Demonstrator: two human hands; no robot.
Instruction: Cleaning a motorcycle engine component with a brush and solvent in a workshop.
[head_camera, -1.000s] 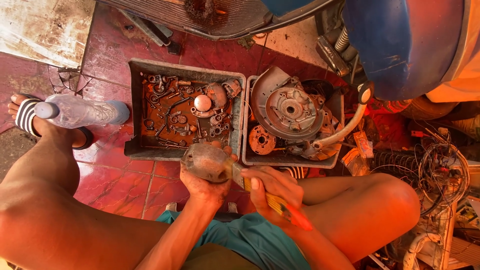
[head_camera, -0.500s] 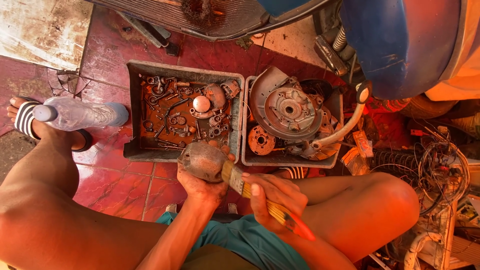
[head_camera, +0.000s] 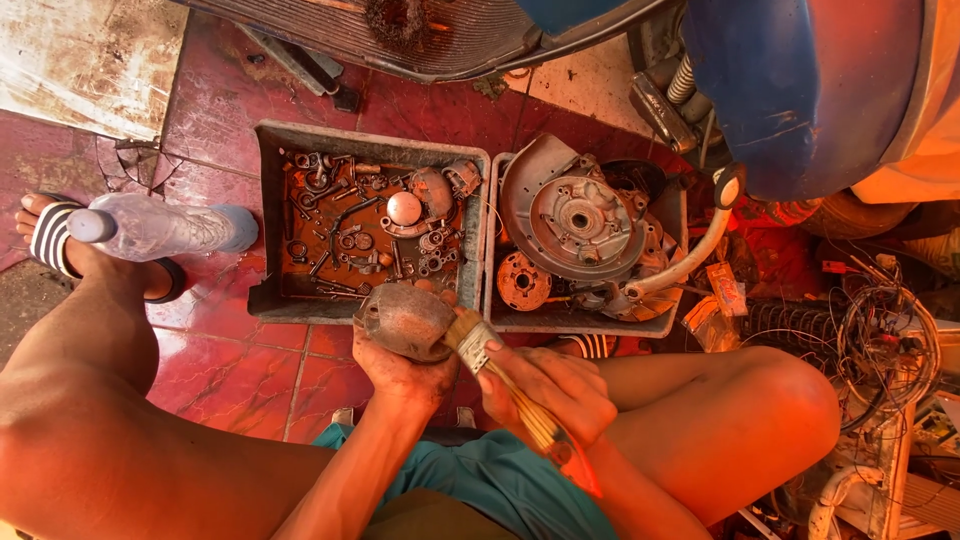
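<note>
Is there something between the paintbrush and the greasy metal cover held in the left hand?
Nothing visible. The paintbrush in the right hand has its bristles right against the metal cover, which the left hand grips from below, in front of the two trays.

We gripped a rusty rounded metal cover (head_camera: 403, 320) in our left hand (head_camera: 405, 372) while our right hand (head_camera: 545, 392) pressed a paintbrush (head_camera: 505, 375) against its edge — both just beyond the near rim of two grey trays (head_camera: 487, 225), one holding bolts, the other a round engine plate (head_camera: 578, 217).
</note>
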